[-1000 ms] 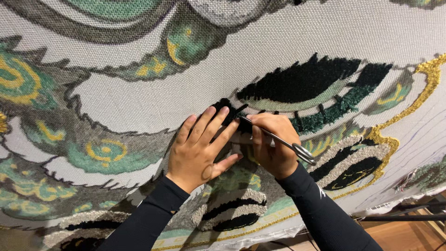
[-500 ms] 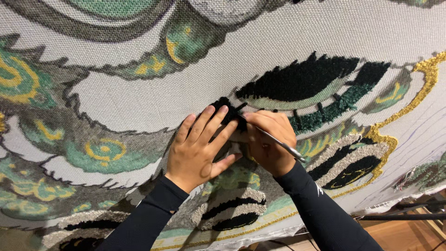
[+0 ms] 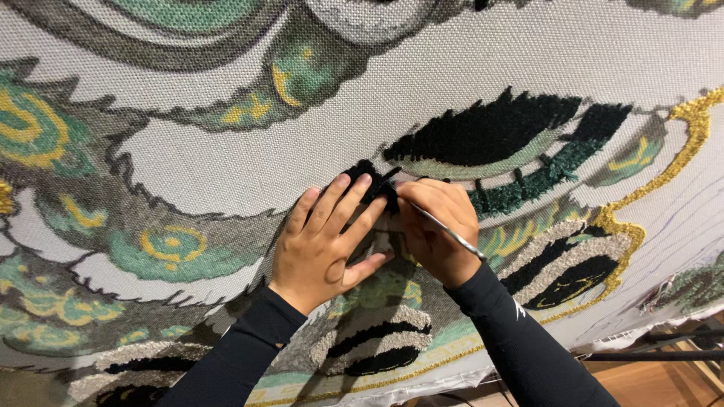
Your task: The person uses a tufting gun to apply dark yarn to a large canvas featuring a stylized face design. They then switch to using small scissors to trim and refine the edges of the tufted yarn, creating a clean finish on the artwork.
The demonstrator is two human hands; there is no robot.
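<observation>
The left hand lies flat on the stretched rug canvas, its fingers open and spread, the fingertips touching the small black yarn tuft; I judge it presses the cloth so that the weave stays firm and does not give way beside the working point. The right hand is closed around a thin metal tool, which it grips like a pen, the shaft coming out slanted toward the wrist and the tip hidden at the tuft, just beside the left fingertips; such a grip seems chosen for fine control in a narrow spot. Both forearms wear black sleeves. Counting what shows: two hands, one tool, one canvas. On the canvas, right of the hands, there is one large black tufted leaf shape, one dark green tufted band under it, and one gold tufted line curving along the right edge. Below the hands I count two cream patches with black stripes, though the lower left ones are partly cut off
</observation>
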